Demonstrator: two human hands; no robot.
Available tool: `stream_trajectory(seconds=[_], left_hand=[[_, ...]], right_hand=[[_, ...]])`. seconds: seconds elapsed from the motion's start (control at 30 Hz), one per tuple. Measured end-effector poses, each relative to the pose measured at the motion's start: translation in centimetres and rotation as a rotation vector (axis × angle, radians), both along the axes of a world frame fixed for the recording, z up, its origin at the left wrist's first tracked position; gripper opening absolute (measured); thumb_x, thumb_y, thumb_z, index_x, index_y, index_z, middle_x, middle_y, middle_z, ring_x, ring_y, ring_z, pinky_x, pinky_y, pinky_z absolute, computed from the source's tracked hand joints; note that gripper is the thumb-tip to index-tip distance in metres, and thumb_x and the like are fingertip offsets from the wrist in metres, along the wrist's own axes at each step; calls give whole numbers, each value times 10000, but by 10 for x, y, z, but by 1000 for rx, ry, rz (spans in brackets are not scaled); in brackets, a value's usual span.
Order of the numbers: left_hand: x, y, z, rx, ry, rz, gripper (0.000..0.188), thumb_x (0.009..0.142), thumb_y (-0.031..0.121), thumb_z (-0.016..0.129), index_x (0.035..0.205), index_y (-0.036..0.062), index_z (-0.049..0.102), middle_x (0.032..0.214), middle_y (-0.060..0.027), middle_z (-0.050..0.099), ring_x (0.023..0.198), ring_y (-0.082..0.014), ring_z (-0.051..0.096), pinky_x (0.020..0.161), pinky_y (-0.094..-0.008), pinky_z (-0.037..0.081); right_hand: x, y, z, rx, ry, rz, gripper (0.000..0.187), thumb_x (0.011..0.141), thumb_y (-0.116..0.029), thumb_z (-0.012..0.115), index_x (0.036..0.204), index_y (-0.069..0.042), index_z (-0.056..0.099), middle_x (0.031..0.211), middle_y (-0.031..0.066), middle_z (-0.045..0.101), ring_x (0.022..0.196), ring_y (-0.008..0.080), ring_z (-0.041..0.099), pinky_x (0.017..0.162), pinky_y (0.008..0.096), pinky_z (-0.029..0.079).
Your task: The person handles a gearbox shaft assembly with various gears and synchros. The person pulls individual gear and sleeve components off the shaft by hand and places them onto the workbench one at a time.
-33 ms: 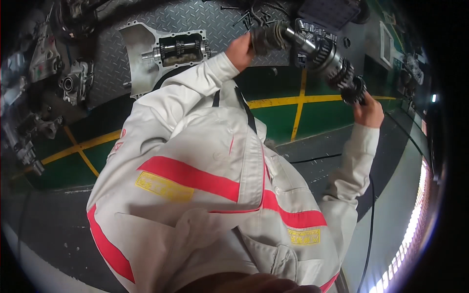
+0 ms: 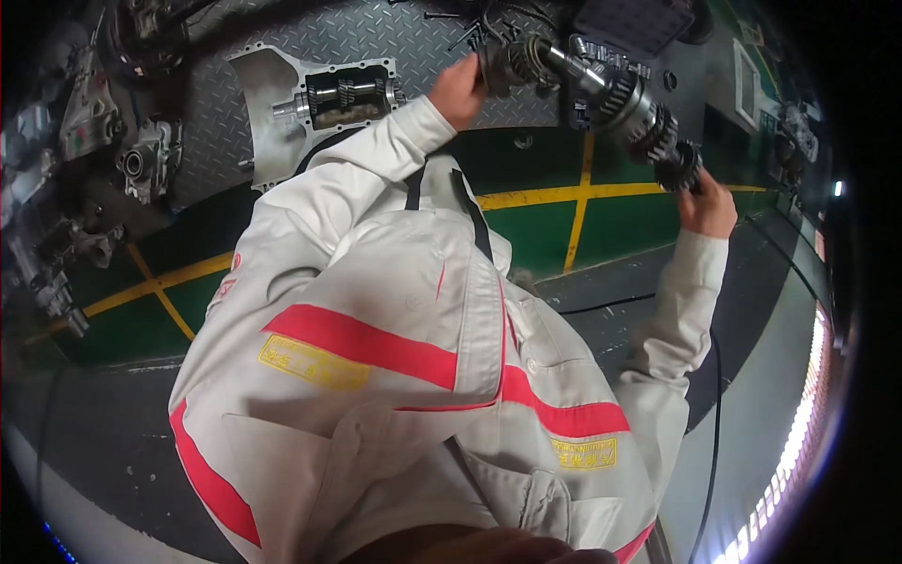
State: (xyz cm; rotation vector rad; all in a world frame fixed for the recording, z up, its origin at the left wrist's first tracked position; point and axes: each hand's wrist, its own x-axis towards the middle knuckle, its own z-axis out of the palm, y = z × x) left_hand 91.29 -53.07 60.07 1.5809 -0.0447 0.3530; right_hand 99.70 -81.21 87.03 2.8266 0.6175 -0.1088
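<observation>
My right hand (image 2: 709, 205) is closed round the lower right end of a gear shaft (image 2: 625, 103), which slants up to the left above the workbench edge. Dark toothed gears are stacked along its right part; its left part is bare bright metal. At the shaft's upper left end is a gear with a brass-coloured ring (image 2: 532, 62). My left hand (image 2: 457, 91) grips this gear from its left side. Whether the gear sits on the shaft or only touches it, I cannot tell. The fingertips of both hands are partly hidden.
On the diamond-plate bench (image 2: 225, 122) lies an open gearbox housing (image 2: 268, 103) with a shaft inside. Cast metal parts (image 2: 146, 160) lie to its left. Loose bolts (image 2: 465, 36) and a dark case (image 2: 629, 23) are at the back. A black cable (image 2: 719, 414) runs across the floor.
The gear in my left hand, blurred before, shows more sharply and has tilted, its ring a little higher. My left hand has shifted slightly left and up; the right keeps its hold on the shaft.
</observation>
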Motion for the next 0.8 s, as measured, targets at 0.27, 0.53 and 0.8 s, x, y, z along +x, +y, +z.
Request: stream_trajectory(seconds=[0.27, 0.53, 0.8], left_hand=[[29, -30, -17, 292, -98, 116, 315, 802, 62, 528, 1114, 19, 525, 941, -220, 618, 894, -420, 590, 768, -421, 483], [-34, -152, 30, 705, -159, 210, 255, 836, 136, 547, 1049, -3, 542, 908, -218, 586, 785, -393, 580, 682, -443, 470], [-171, -269, 94, 583, -131, -49, 378, 690, -76, 615, 1041, 40, 538, 914, -150, 567, 868, -359, 559, 792, -378, 469]], right_hand=[[-3, -82, -64, 348, -72, -153, 325, 689, -280, 655, 994, -172, 690, 730, 135, 646, 713, 344, 628, 625, 380, 495], [-42, -259, -25, 253, -346, 107, 385, 680, -240, 654, 1063, -236, 680, 780, 99, 668, 696, 307, 643, 600, 365, 507], [-139, -354, -2, 408, -215, 248, 330, 592, -92, 625, 913, -148, 675, 782, 123, 642, 699, 327, 615, 591, 353, 495]])
